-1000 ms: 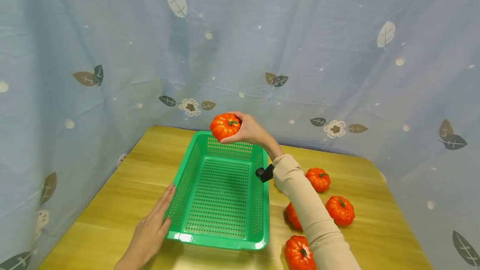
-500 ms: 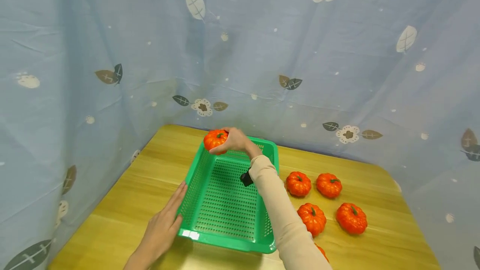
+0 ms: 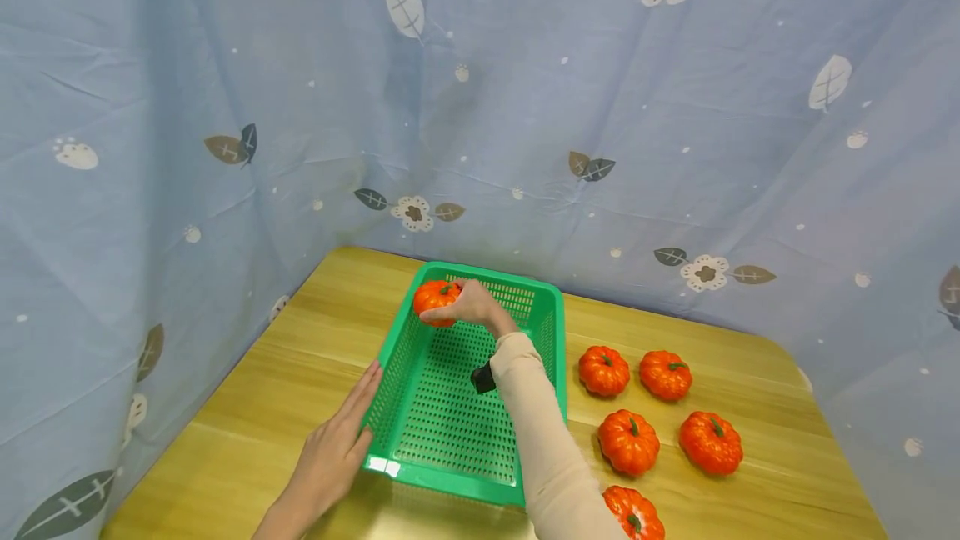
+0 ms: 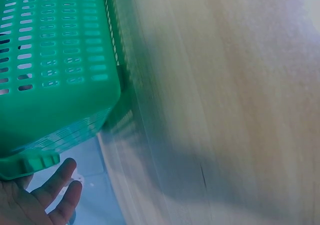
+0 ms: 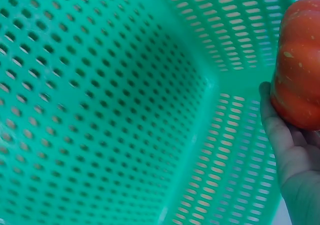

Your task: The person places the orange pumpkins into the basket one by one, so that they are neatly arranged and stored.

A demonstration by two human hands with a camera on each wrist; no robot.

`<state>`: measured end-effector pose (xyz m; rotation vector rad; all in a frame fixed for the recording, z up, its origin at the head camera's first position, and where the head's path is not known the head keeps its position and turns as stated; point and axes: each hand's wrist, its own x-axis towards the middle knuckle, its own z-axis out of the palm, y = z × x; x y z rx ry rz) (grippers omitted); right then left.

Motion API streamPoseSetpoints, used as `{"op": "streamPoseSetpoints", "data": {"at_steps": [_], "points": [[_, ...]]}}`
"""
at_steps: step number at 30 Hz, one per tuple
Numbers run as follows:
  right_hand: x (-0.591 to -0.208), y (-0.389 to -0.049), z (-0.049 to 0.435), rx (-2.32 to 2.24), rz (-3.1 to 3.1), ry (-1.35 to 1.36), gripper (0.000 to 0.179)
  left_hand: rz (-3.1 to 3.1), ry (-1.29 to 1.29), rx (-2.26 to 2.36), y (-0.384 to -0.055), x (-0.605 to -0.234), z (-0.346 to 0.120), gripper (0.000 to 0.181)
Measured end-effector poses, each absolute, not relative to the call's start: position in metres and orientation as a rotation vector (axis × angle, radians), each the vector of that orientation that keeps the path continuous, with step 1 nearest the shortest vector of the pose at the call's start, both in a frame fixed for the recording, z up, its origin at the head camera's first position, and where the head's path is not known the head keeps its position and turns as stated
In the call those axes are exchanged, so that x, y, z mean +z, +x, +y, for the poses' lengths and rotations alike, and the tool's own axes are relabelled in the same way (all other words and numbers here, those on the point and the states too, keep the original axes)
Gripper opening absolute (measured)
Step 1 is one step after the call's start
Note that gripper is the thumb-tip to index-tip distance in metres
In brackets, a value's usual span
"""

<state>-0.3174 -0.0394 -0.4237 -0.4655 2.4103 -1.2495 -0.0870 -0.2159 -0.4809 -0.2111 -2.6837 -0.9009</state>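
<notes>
My right hand (image 3: 474,307) grips a small orange pumpkin (image 3: 435,303) by its side, above the far left corner of the green plastic basket (image 3: 452,489). In the right wrist view the pumpkin (image 5: 302,65) is cut off by the frame edge, with the thumb along its lower side and the perforated basket floor beyond. My left hand (image 3: 330,457) rests along the basket's left rim near the front corner, its fingers straight. The left wrist view shows part of that hand (image 4: 42,200) beside the basket rim (image 4: 30,162).
To the right of the basket, several more pumpkins (image 3: 628,442) stand on the wooden table (image 3: 772,440). One pumpkin (image 3: 633,515) near the front is partly hidden by the right sleeve (image 3: 543,448). A blue patterned curtain (image 3: 480,107) hangs behind and at the sides.
The right hand has lowered the pumpkin from above the basket's far rim into its far left corner area. The head view has shifted slightly; the left hand stays on the rim.
</notes>
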Motion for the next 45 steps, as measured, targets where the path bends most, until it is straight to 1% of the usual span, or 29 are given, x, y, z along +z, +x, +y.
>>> {"op": "streamPoseSetpoints", "data": {"at_steps": [4,9,14,18,24,27,30,36,41,45], "points": [[-0.435,-0.314,-0.041,-1.308,2.403,-0.405,0.074,-2.687,-0.209,-0.9,-0.088,-0.48,-0.216,0.074],[-0.446,-0.31,-0.041,-1.323,2.439,-0.356,0.064,-2.695,-0.205,-0.894,-0.089,-0.48,-0.217,0.075],[-0.457,-0.306,-0.044,-1.342,2.456,-0.324,0.063,-2.695,-0.204,-0.886,-0.087,-0.481,-0.218,0.074],[-0.464,-0.305,-0.047,-1.348,2.511,-0.283,0.069,-2.693,-0.199,-0.885,-0.087,-0.481,-0.218,0.074],[-0.473,-0.301,-0.051,-1.326,2.587,-0.163,0.093,-2.696,-0.202,-0.899,-0.087,-0.48,-0.218,0.073],[-0.477,-0.3,-0.053,-1.337,2.598,-0.12,0.098,-2.701,-0.204,-0.908,-0.087,-0.481,-0.218,0.074],[-0.48,-0.3,-0.054,-1.377,2.608,-0.096,0.095,-2.707,-0.203,-0.917,-0.086,-0.481,-0.219,0.075],[-0.486,-0.301,-0.055,-1.425,2.665,-0.092,0.083,-2.712,-0.209,-0.936,-0.086,-0.481,-0.22,0.075],[-0.495,-0.302,-0.057,-1.419,2.688,-0.062,0.089,-2.72,-0.213,-0.939,-0.086,-0.48,-0.22,0.076],[-0.503,-0.302,-0.056,-1.471,2.686,-0.028,0.09,-2.709,-0.223,-0.937,-0.086,-0.481,-0.22,0.076]]}}
